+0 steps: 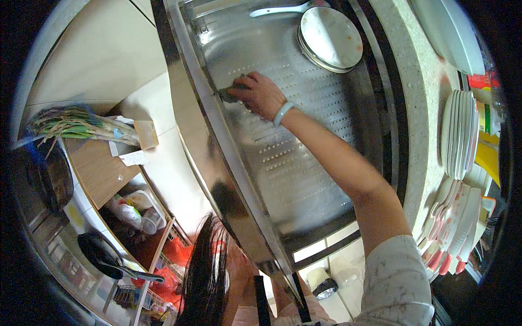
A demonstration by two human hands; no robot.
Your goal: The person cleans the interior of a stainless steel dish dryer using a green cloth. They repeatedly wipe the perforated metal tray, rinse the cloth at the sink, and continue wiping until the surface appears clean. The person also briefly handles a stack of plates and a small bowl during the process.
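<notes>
My right hand, with a pale bangle on the wrist, presses a dark grey-green cloth against the perforated floor of a pulled-out stainless steel drawer. The cloth lies bunched under the fingers, beside the drawer's front wall. A stack of white plates sits at the drawer's far right corner, and a white spoon lies beside it. My left hand is mostly hidden by dark hair and the outer drawer front; its fingers cannot be made out.
Stacked white plates and spoons with a patterned design stand on the speckled countertop at right. At left, spring onions lie on a wooden cabinet, above a black frying pan. Red bags fill a lower rack.
</notes>
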